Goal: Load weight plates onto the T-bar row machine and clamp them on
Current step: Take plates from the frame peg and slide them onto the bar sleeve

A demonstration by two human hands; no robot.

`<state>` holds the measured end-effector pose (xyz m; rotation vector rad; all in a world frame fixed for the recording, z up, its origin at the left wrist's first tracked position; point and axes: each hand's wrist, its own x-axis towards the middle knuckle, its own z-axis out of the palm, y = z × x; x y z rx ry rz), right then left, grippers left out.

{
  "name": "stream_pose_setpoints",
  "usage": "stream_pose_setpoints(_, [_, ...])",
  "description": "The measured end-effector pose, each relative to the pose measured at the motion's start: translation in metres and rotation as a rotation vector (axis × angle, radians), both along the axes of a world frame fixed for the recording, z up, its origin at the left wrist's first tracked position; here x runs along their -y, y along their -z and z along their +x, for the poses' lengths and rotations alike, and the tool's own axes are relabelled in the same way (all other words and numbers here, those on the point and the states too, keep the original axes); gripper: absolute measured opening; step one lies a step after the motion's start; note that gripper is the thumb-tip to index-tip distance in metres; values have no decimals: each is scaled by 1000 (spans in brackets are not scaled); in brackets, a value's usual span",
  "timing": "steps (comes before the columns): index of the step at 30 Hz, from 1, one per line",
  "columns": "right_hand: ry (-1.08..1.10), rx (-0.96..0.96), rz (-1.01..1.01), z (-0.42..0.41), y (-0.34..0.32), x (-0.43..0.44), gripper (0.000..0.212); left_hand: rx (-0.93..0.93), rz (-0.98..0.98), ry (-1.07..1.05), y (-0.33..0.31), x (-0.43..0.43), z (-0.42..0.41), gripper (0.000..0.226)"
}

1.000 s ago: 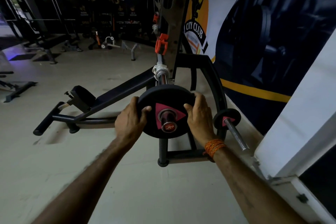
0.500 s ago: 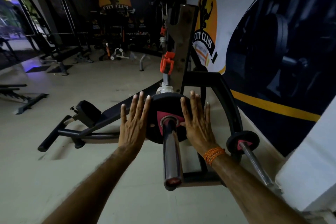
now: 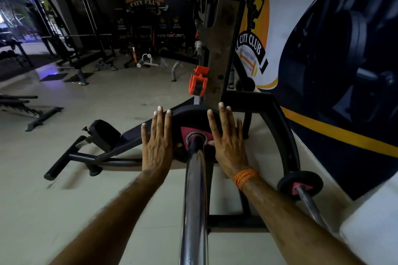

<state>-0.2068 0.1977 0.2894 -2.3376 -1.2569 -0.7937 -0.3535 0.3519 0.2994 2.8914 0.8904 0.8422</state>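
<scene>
A black weight plate [image 3: 191,117] with a red triangle mark sits far down the chrome sleeve [image 3: 195,196] of the T-bar row machine. My left hand [image 3: 157,142] lies flat on the plate's left side, fingers spread. My right hand [image 3: 226,137] presses flat on its right side; an orange thread band circles that wrist. An orange clamp [image 3: 197,84] hangs on the bar beyond the plate, beside the upright metal post [image 3: 219,49].
A smaller black plate [image 3: 299,185] sits on a second bar at the right, close to the painted wall [image 3: 323,71]. The machine's black frame [image 3: 277,122] curves around the plate. A padded low bench arm [image 3: 103,135] lies on the floor to the left; racks stand at the back.
The plate has slid from the sleeve's tip far down the bar. My hands went from gripping its rim to pressing flat, and more sleeve now shows in front.
</scene>
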Motion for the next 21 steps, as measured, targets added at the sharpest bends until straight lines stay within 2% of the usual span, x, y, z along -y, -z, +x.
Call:
stream_pose_setpoints(6, [10,-85,-43,-7,-8,2,121,-16,-53,7,-10,8,-4,121])
stream_pose_setpoints(10, [3,-155,-122,-22,-23,17,116,-80,-114,26,-26,26,-24,110])
stream_pose_setpoints(16, [8,-225,-56,-77,-36,72,91,28,-203,107,-37,76,-77,86])
stream_pose_setpoints(21, [-4,-202,60,-111,-45,137,72,75,-214,200,-60,136,-106,78])
